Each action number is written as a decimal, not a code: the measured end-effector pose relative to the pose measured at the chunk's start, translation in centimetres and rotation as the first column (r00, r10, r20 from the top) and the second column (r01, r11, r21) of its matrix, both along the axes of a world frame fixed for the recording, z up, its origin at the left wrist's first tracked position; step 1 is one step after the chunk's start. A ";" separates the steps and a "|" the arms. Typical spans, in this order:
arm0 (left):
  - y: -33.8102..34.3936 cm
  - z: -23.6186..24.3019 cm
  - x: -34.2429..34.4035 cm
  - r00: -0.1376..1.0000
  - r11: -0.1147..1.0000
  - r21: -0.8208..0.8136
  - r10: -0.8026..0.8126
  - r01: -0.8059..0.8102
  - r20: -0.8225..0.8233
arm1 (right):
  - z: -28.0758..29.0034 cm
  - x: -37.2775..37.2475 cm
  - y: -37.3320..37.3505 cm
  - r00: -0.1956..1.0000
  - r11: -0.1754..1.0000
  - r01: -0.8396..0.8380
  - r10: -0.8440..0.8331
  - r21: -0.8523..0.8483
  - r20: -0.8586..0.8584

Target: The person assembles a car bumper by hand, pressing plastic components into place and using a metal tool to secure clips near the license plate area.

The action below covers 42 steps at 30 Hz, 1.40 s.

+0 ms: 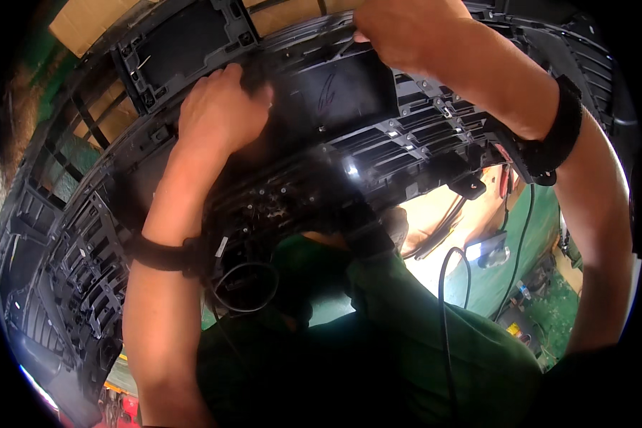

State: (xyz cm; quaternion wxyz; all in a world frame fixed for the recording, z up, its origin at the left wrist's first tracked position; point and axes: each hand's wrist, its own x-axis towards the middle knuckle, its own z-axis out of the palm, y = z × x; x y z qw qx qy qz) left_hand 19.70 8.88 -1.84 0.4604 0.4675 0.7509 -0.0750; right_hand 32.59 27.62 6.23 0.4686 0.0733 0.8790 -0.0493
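Observation:
A large black plastic bumper with a slatted grille (414, 132) curves across the view in front of me. My left hand (221, 107) bends its fingers over an upper bar of it, with the thumb held away; the fingertips are hidden. Just right of that hand lies a smooth black panel (335, 93) with a purple scribble. At the top edge of the view, my right hand (406, 32) is closed at the bumper's upper rim. Its fingers are partly cut off, and whatever they pinch cannot be made out. A rectangular black frame (192, 53) stands beyond my left hand.
Cardboard boxes (89, 25) sit behind the bumper at the upper left. A black cable (442, 292) loops near my body on the right. Farther down, a bottle (523, 290) and other small items lie on the green floor (556, 314). Both forearms wear black straps.

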 end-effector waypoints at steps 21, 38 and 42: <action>2.2 0.7 -1.8 0.991 0.963 -0.264 -0.012 0.048 0.135 | -2.7 -1.0 1.6 0.990 0.996 -0.092 0.094 -0.022 0.109; 1.6 -0.4 -1.6 0.991 0.994 -0.100 -0.023 0.036 0.129 | 0.5 0.8 1.5 0.998 0.999 0.052 -0.052 -0.003 0.044; 1.8 0.7 -1.9 0.996 0.990 -0.135 0.048 -0.037 0.081 | 4.1 0.9 0.8 0.959 0.902 0.267 -0.283 0.339 -0.003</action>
